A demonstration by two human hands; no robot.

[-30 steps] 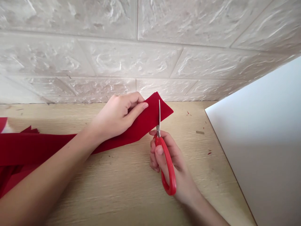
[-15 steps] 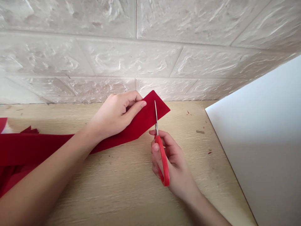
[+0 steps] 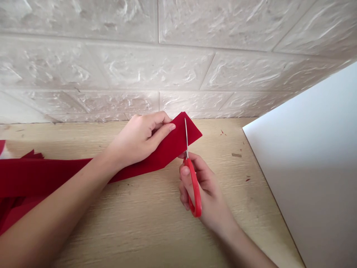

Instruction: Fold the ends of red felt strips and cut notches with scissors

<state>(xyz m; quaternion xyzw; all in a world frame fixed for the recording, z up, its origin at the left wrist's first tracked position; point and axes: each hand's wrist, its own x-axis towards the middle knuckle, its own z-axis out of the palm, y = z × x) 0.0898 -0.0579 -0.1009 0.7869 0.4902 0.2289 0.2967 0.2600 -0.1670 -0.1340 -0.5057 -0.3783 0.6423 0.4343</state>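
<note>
A long strip of red fabric [image 3: 156, 156] runs from the left edge to a slanted, pointed end near the middle. My left hand [image 3: 142, 136] pinches its upper edge between thumb and fingers, a short way left of that end. In my right hand [image 3: 203, 186] are scissors [image 3: 196, 190] with red handles, gripped at the loops. One blade lies over the face of the fabric, tip pointing to its upper corner. The other blade is hidden behind the cloth. Layers show at the upper corner.
More red fabric [image 3: 16, 212] is heaped at the left under my forearm. Small red scraps [image 3: 248, 179] and a brownish sliver [image 3: 236, 155] lie on the wooden table [image 3: 139, 223]. A white panel [image 3: 306, 160] stands at the right; a white brick-patterned wall [image 3: 184, 70] rises behind.
The fabric's pointed end has dropped slightly, and layers at its upper corner have spread a little. My right hand and scissors have moved slightly up relative to the cloth.
</note>
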